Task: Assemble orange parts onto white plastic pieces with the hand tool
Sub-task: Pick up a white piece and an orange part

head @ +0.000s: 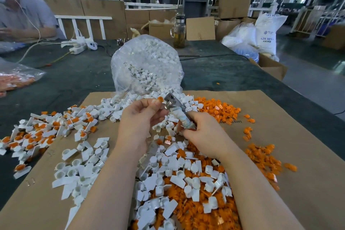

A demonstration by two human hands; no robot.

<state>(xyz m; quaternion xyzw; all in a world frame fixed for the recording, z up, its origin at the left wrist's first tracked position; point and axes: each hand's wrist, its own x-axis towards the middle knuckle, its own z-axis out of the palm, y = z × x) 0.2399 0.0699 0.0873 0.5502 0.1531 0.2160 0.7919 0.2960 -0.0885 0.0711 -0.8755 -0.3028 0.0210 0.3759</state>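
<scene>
Orange part (160,99) pinched in the left hand (141,117) grip; right hand (201,132) clenches the hand tool (179,114).

The white woven sack (268,30), standing at the far right beside the table, bears the line "ABS RESIN" in blue capitals, printed twice: once curved near its top and once lower down. Under the lower line sits "ABS" followed by small characters too fine to read. A small blue logo with illegible lettering lies between the two lines. The cardboard sheet (291,155) carries dark print, upside down and unreadable.
</scene>
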